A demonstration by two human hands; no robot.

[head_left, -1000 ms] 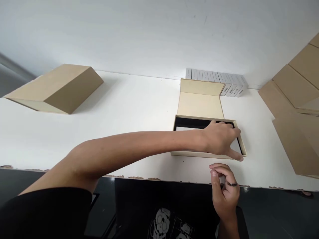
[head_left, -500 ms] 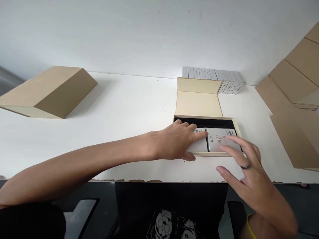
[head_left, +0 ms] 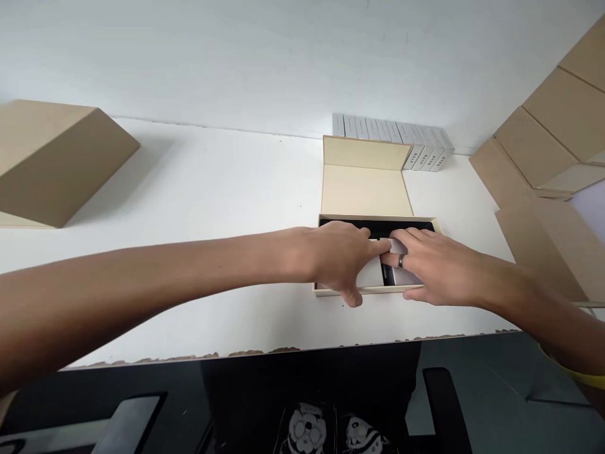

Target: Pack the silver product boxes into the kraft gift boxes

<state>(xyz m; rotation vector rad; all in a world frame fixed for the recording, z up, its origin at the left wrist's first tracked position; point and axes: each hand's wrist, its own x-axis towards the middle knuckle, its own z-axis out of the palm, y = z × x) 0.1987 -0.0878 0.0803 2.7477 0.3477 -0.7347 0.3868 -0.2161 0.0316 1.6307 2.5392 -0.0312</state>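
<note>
A beige gift box (head_left: 425, 223) with a black lining lies open on the white table (head_left: 227, 189), its lid (head_left: 366, 180) folded back flat. Two small white cartons sit side by side inside it. My left hand (head_left: 341, 261) lies flat on the left white carton (head_left: 371, 274), fingers stretched out, thumb over the box's front wall. My right hand (head_left: 428, 268), wearing a dark ring, lies flat on the right carton, which it almost hides. The fingertips of both hands meet above the gap between the cartons.
A row of several small white cartons (head_left: 392, 135) stands along the wall behind the lid. A closed tan box (head_left: 51, 164) sits at the far left. Several tan boxes (head_left: 548, 157) are stacked at the right. The table's chipped front edge runs just before my body.
My right hand came up from the table's edge and settled on the right carton. My left hand moved from the right side of the box to the left carton.
</note>
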